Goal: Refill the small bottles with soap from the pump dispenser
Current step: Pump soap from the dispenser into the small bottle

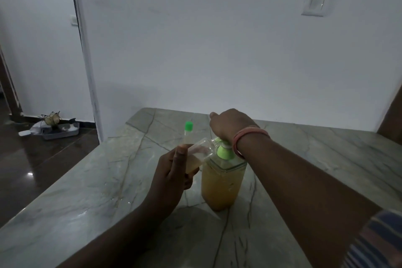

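Pump dispenser (221,183) on table (87,191), capped bottle (187,134) behind-left.

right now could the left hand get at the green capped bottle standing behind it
Probably not as things stand. The left hand is busy holding a small open bottle tilted to the pump dispenser. The green capped bottle stands just beyond it, path otherwise free.

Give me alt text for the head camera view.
The right hand presses the pump dispenser of amber soap while the left hand tilts a small clear bottle to its spout. A green-capped bottle stands behind on the marble table.
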Available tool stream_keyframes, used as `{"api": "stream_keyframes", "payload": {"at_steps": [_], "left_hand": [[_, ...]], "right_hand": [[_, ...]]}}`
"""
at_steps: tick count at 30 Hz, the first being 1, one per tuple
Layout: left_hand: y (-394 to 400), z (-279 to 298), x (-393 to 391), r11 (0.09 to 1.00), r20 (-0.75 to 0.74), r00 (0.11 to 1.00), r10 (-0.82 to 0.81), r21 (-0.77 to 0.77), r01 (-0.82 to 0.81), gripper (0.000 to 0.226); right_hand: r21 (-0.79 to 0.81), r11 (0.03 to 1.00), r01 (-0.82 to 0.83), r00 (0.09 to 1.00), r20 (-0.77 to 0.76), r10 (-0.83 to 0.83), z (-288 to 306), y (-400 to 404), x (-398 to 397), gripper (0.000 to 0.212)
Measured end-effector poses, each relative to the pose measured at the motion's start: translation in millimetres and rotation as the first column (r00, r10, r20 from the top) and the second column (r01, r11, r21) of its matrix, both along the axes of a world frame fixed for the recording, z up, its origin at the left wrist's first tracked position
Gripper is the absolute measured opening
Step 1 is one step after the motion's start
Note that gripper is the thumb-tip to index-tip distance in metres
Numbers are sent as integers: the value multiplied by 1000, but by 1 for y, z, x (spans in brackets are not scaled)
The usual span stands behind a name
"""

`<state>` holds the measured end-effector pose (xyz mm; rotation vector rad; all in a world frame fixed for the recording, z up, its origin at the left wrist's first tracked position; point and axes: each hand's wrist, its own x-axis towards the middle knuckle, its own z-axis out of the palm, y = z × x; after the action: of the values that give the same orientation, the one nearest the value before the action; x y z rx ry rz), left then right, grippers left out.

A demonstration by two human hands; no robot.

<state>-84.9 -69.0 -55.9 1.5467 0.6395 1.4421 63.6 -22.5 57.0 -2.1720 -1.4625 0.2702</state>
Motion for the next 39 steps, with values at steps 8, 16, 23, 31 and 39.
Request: {"api": "stream_keyframes", "payload": {"at_steps": [8, 16, 23, 31, 39], "left_hand": [[2, -1, 1, 1000, -25, 999, 26, -6, -27, 71], [3, -2, 0, 1000, -21, 1000, 10, -6, -10, 66], [0, -1, 1, 1000, -45, 999, 21, 3, -21, 63], [1, -1, 2, 999, -49, 998, 37, 2, -37, 63], [1, -1, 1, 1000, -33, 999, 25, 12, -25, 64]], "right_hand": [[39, 999, 10, 997, -74, -7, -2, 3, 2, 51], [38, 999, -36, 999, -16, 36, -1, 8, 2, 37], [-5, 999, -53, 997, 63, 53, 1, 6, 2, 38], [47, 999, -22, 1000, 5, 22, -4, 7, 4, 34], [75, 997, -16, 998, -55, 21, -3, 8, 5, 38]]}}
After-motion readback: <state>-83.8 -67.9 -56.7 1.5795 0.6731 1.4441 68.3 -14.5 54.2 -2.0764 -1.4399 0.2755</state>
